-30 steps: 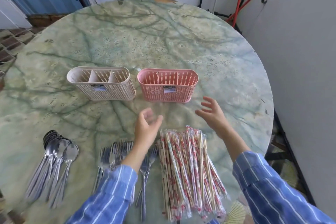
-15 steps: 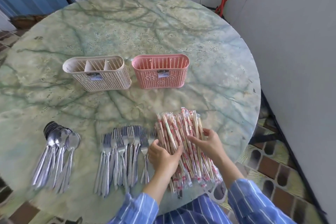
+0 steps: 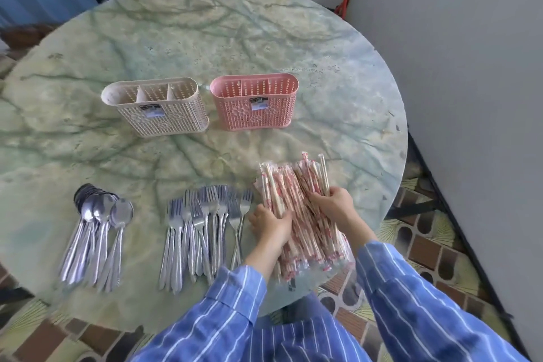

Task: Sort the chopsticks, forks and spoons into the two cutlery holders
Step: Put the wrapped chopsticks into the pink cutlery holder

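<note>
left hand [image 3: 271, 225] fingers curled round chopsticks [image 3: 308, 241] | right hand [image 3: 335, 204] fingers gripping chopsticks

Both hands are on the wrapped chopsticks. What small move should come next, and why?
Probably lift a bunch of wrapped chopsticks toward the pink holder: the left hand and right hand both grip the pile, that holder and the beige holder look empty, and the pink one stands nearer.

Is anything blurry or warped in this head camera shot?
Head view: spoons and forks smear toward the lower left edge; the beige holder, pink holder and chopsticks look sharper; wide-angle lens bows the table rim; soft, even daylight, no harsh glare.
</note>
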Motion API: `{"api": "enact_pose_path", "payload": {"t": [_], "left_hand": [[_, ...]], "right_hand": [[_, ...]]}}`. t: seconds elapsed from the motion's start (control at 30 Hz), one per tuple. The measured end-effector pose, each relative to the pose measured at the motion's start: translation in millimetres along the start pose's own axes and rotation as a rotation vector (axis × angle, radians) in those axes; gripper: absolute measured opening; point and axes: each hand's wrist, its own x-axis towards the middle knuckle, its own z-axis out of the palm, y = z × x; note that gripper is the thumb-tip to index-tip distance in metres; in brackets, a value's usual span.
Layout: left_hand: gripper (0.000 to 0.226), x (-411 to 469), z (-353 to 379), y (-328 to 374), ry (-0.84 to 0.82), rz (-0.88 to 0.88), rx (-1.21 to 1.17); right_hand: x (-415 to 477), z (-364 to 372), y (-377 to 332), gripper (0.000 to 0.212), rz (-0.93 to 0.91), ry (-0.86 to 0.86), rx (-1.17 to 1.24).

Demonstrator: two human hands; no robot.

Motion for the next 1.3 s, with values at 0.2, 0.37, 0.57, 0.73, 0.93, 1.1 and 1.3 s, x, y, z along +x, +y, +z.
{"api": "enact_pose_path", "payload": {"t": [0.2, 0.37, 0.57, 0.73, 0.93, 1.1, 1.3], "left_hand": [[0.071, -1.2, -5.4, -2.2, 0.048, -0.018, -0.165], [0.112, -6.2, 0.0, 4.3, 0.064, -0.042, -0.176], [0.093, -9.5, 5.0, 9.1, 0.142, -0.054, -0.184], [0.077, -17.4, 7.5, 11.0, 0.221, -0.024, -0.208], [0.089, -15.2, 8.9, 15.2, 0.23, -0.027, -0.212], [0.078, -13.4, 0.2, 18.5, 0.188, -0.069, -0.202], [0.077, -12.7, -2.6, 18.4, 0.16, -0.039, -0.118]], "right_hand": [[8.5, -6.2, 0.5, 0.036, -0.027, -0.105, -0.051], [18.4, -7.8, -0.8, 0.034, -0.093, -0.163, -0.16], [36.0, -23.8, 0.2, 0.032, -0.086, -0.202, -0.133], [47.0, -30.8, 3.6, 0.025, -0.027, -0.259, 0.028], [47.9, -22.0, 2.0, 0.035, -0.073, -0.327, -0.044], [55.1, -26.2, 4.2, 0.021, -0.037, -0.324, 0.036], [57.9, -33.1, 5.8, 0.022, -0.015, -0.386, 0.084]]}}
